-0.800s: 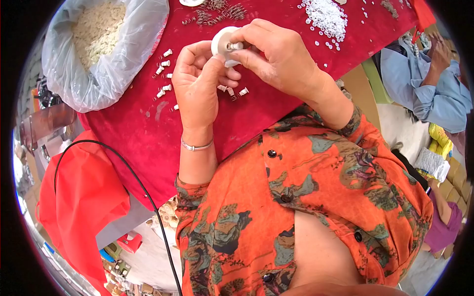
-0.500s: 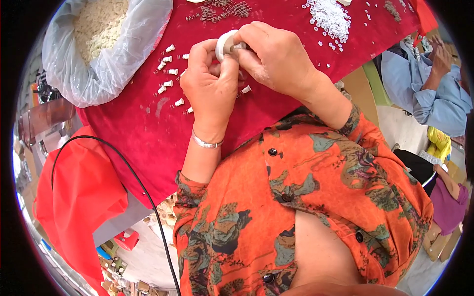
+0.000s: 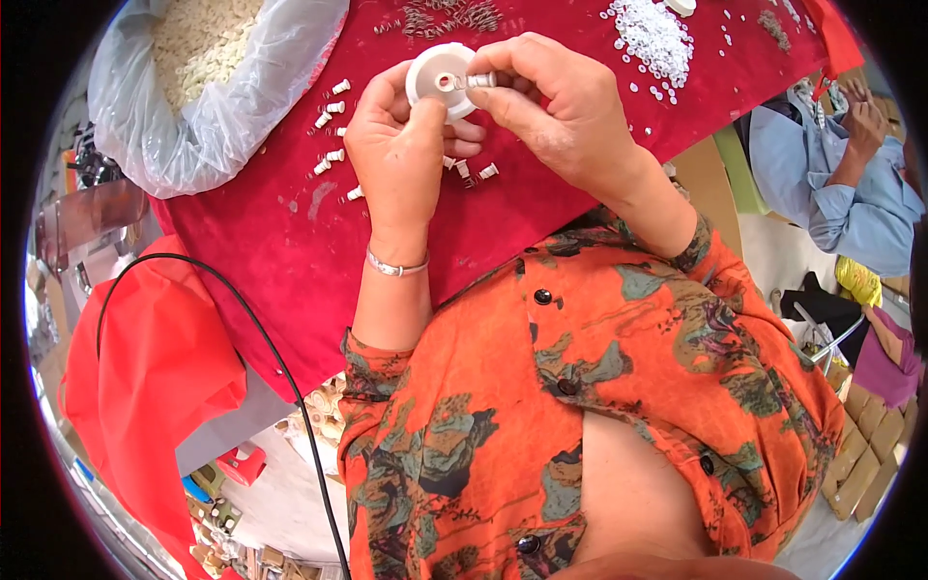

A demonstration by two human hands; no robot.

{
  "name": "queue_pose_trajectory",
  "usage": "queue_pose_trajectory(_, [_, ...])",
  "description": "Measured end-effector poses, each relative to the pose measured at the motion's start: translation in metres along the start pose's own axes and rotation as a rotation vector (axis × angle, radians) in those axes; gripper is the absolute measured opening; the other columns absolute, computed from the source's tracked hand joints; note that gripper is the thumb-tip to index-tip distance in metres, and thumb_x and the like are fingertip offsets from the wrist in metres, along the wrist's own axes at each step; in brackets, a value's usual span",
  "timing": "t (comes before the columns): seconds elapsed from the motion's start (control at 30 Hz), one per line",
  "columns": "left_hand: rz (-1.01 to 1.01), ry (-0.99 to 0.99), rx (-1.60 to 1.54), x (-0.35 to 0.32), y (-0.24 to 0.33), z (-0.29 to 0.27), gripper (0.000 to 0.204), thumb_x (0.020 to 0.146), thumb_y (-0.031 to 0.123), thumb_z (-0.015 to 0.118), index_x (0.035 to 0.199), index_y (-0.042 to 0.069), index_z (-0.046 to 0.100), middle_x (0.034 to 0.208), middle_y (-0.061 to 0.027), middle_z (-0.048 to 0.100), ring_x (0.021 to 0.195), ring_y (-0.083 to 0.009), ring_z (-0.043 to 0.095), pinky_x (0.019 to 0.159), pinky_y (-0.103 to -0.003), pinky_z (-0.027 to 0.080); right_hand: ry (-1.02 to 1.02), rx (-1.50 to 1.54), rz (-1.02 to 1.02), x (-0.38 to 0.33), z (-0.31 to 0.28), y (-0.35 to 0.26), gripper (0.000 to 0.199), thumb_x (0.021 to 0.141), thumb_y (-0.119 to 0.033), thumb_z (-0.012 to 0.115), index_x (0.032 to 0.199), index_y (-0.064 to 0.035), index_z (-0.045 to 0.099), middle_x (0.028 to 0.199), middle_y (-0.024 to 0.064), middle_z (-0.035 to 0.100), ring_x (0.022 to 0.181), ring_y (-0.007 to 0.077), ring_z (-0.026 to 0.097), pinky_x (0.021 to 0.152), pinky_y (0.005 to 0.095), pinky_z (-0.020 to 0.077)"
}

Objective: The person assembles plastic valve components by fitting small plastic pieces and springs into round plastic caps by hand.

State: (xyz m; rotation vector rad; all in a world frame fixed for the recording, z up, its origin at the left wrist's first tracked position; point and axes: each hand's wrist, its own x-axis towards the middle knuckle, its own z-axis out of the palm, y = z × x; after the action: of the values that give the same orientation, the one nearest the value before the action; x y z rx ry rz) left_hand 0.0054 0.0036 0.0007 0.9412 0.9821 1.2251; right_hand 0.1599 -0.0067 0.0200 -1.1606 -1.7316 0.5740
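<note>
A round white plastic disc [image 3: 422, 81] with a raised hole in its middle is pinched in my left hand [image 3: 398, 145], thumb on its near edge. My right hand [image 3: 561, 104] grips a small white plug with a spring [image 3: 479, 80] on it between thumb and fingertips. The spring's tip points left, close against the disc's hole; I cannot tell whether it enters. Several similar spring-fitted plugs [image 3: 334, 156] lie on the table left of my left hand, and a few more plugs [image 3: 488, 171] lie below my fingers.
A red cloth [image 3: 290, 242] covers the table. A clear plastic bag [image 3: 145, 150] of cream-coloured pieces stands at the far left. Loose springs [image 3: 449, 17] and a pile of white washers [image 3: 655, 43] lie at the back. A black cable [image 3: 246, 304] hangs at left. A person in blue [image 3: 851, 213] sits at right.
The disc has turned so its face and hole show. My right hand has drawn slightly right, bringing the spring-fitted plug into view. At right, the person in purple has shifted.
</note>
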Motion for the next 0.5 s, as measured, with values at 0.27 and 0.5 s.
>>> queue_pose_trajectory(0.27, [0.006, -0.075, -0.069, -0.0059, 0.0000, 0.0056, 0.027, 0.087, -0.004, 0.050, 0.113, -0.007, 0.052, 0.088, -0.0130, 0.066, 0.066, -0.0169, 0.067, 0.055, -0.027, 0.059, -0.040, -0.203, -0.056, 0.0011, -0.0001, 0.0100, 0.017, 0.077, -0.004, 0.067, 0.093, -0.0030, 0.063, 0.079, 0.0127, 0.061, 0.068, 0.0281, 0.061, 0.060, 0.0343, 0.0496])
queue_pose_trajectory(0.5, [-0.019, -0.079, -0.094, -0.0056, 0.0019, 0.0013, 0.026, 0.088, -0.004, 0.051, 0.114, -0.007, 0.052, 0.090, -0.0133, 0.066, 0.067, -0.0174, 0.068, 0.058, -0.027, 0.060, -0.056, -0.024, 0.016, 0.0008, 0.0008, 0.0081, 0.022, 0.081, -0.003, 0.066, 0.102, -0.0020, 0.062, 0.085, 0.0097, 0.062, 0.073, 0.0202, 0.062, 0.065, 0.0289, 0.0504])
